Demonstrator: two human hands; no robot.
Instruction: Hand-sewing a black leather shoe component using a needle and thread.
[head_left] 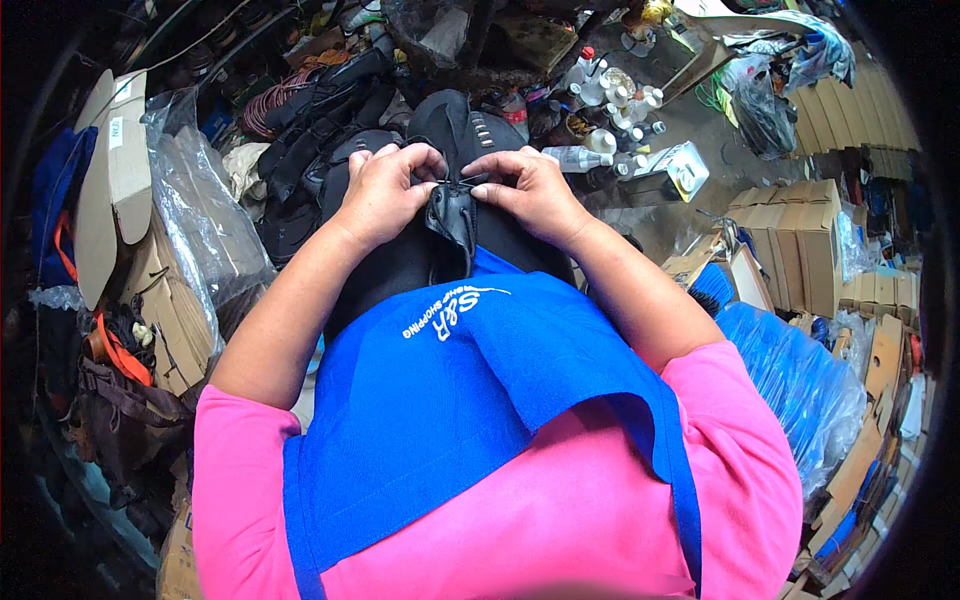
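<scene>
A black shoe (pixel 452 222) of leather-like material stands between my knees, with its shiny upper folded toward me. Over it, my left hand (pixel 392 188) is closed in a pinch, thumb against forefinger. My right hand (pixel 530 192) pinches in the same way just to its right. Between the two sets of fingertips runs a thin dark strand (pixel 459 184), like a thread or lace; its ends are hidden by my fingers. Another dark shoe-shaped piece (pixel 440 118) rises behind, and a row of light stitches or slots (pixel 482 130) shows beside it.
A blue apron (pixel 420 420) covers my lap. Several bottles (pixel 600 140) and a white jug (pixel 685 172) stand on the floor ahead to the right. Cardboard boxes (pixel 790 245) and a blue plastic-wrapped bundle (pixel 780 370) lie at right. Clear plastic sheeting (pixel 195 190) and cardboard pieces (pixel 128 170) lean at left.
</scene>
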